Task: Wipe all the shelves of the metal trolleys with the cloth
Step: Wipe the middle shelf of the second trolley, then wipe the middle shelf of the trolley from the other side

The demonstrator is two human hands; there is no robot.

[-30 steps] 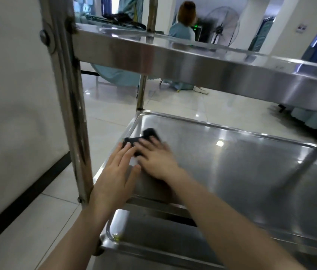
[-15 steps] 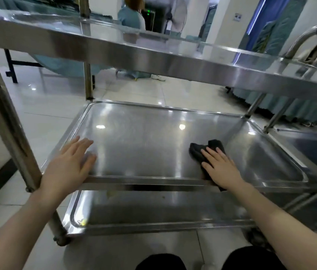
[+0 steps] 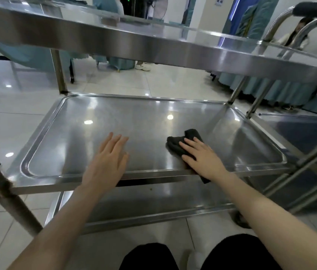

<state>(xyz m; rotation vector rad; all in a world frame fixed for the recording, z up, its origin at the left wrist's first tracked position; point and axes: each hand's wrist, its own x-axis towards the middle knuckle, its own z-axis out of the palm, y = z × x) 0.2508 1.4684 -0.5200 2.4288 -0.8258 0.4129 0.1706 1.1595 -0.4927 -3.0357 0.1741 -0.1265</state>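
wiping the middle trolley shelf

the right hand (image 3: 202, 158) presses a crumpled black cloth (image 3: 183, 142) flat-fingered onto the shiny steel middle shelf (image 3: 95, 137) of a metal trolley, near its front right. the left hand (image 3: 108, 160) rests flat and released, likely bracing the trolley.

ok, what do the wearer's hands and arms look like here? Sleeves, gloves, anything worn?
Both are bare. The left hand and right hand have no gloves, rings, watch or bands in view. No sleeves show anywhere up to the frame edge. The only clothing visible is black trousers at the knees.
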